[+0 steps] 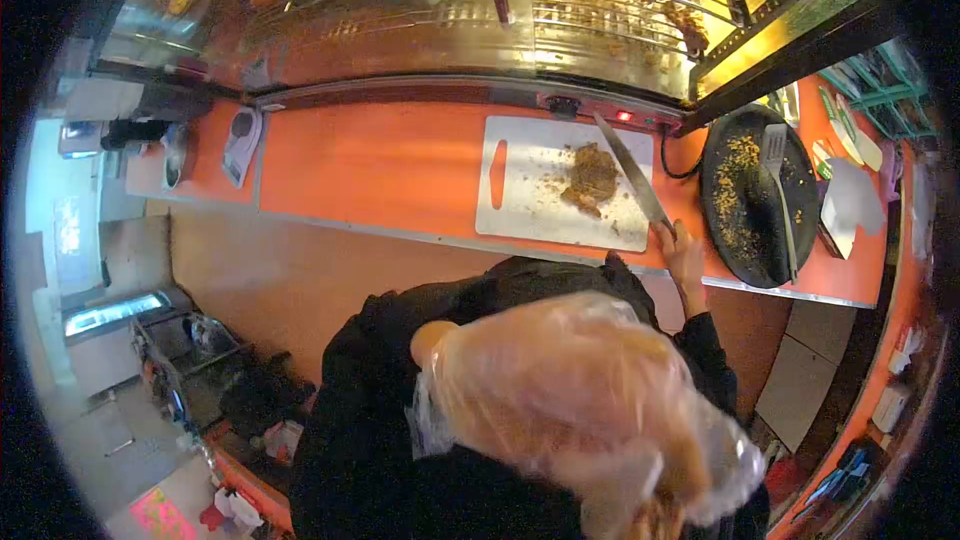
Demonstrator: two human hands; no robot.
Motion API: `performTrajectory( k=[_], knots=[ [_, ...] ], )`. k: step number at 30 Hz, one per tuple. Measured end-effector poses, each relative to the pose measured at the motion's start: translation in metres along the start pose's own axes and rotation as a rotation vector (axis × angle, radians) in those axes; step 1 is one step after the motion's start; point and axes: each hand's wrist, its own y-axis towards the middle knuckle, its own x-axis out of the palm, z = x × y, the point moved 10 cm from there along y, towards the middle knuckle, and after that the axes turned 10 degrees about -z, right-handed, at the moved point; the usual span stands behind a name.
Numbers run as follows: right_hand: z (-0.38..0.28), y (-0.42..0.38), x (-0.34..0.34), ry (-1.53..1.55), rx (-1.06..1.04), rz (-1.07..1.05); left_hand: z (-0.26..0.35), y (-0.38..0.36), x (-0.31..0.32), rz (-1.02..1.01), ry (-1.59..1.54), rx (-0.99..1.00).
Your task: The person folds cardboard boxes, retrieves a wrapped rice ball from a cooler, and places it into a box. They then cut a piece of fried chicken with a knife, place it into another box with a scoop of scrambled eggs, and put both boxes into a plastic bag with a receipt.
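My right hand (684,258) grips the handle of a long knife (634,172), whose blade lies over the right side of a white cutting board (520,185). On the board is a piece of browned, fried-looking food (591,178) with crumbs around it. The blade is just right of the food. My left hand (570,380), inside a loose clear plastic glove, is raised very near the camera, in front of my dark clothing. Its fingers are blurred and partly hidden by the crinkled plastic, so their pose is unclear.
A black round pan (722,235) with crumbs and a slotted spatula (785,185) stands right of the board. Behind the orange counter (380,165) rises a lit display case (600,55) with fried food. A small scale (240,145) sits at the left.
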Motion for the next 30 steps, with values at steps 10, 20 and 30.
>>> performTrajectory(
  k=[10,20,30],
  knots=[
    [0.025,0.001,0.012,-0.059,0.013,-0.007,-0.016,0.008,0.032,-0.201,-0.035,-0.03],
    [0.035,0.002,0.002,-0.084,0.201,0.008,-0.001,-0.009,-0.06,0.212,0.082,-0.084],
    [0.024,-0.002,-0.015,-0.077,0.202,0.162,0.008,-0.027,-0.1,0.352,0.133,-0.017]
  ],
)
